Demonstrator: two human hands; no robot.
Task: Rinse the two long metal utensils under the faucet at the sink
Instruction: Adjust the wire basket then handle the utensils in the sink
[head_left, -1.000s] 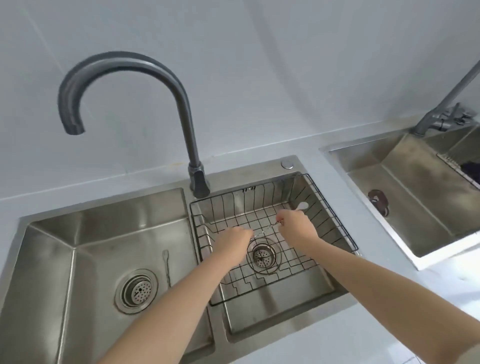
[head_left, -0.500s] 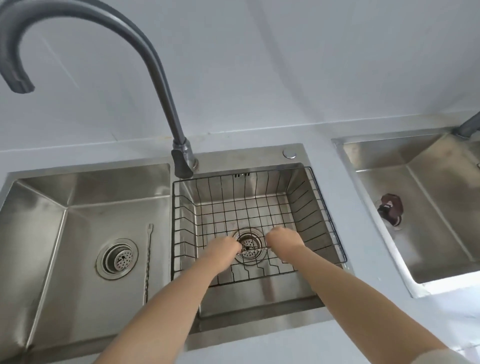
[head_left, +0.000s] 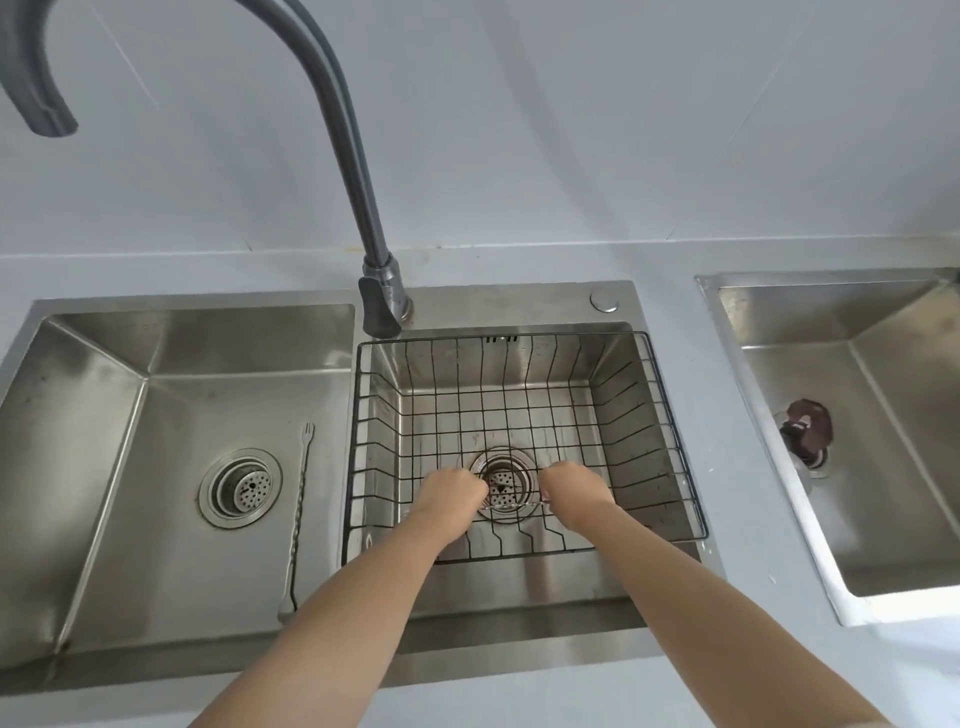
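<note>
Two utensils (head_left: 297, 519) (head_left: 519, 503); three basins (head_left: 208, 395) (head_left: 615, 374) (head_left: 883, 467); two drain strainers (head_left: 240, 487) (head_left: 504, 480); one wire basket (head_left: 675, 441); two hands (head_left: 452, 493) (head_left: 574, 491).

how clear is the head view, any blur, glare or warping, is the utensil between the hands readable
Head view: soft even light; the thin utensil between left hand and right hand is only a faint line; faucet neck looks doubled, likely motion blur; the wide angle bows the countertop; the neighbouring sink's front rim is blown out.

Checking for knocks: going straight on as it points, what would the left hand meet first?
The left hand would likely meet the wire basket floor, just over the drain strainer; depth unclear.
</note>
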